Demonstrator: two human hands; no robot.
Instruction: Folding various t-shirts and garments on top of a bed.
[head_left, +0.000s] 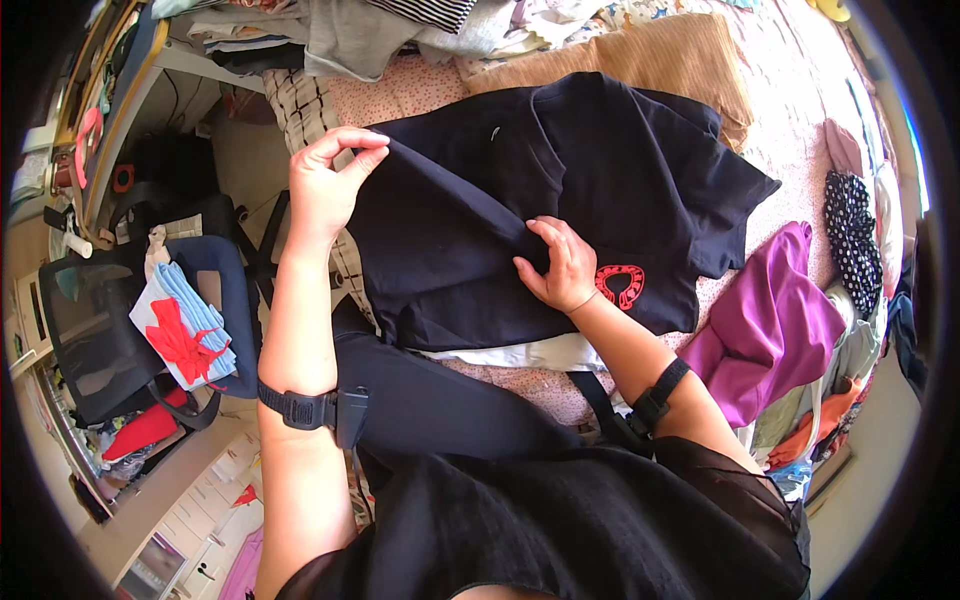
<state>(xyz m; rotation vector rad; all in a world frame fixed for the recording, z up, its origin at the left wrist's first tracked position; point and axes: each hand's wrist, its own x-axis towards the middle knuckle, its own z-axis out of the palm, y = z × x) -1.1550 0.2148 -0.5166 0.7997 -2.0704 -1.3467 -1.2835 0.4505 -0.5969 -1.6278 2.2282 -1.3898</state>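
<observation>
A black short-sleeved T-shirt (450, 232) lies spread on the bed in front of me, its sleeves towards the right. It bears a red horseshoe-shaped print (619, 286) near its lower right. My left hand (334, 180) pinches its upper left edge between thumb and fingertips, lifted a little. From that pinch a raised fold runs down to my right hand (559, 266). That hand rests on the middle of the shirt, thumb and index finger apart, just left of the print. White cloth (525, 354) shows under the shirt's near edge.
A brown striped folded textile (675, 64) lies behind the shirt, with piled clothes (337, 34) further left. Purple satin cloth (772, 330) and more garments lie to the right. At left, an office chair (244, 322) holds light-blue folded cloth (202, 289) with a red ribbon (180, 341).
</observation>
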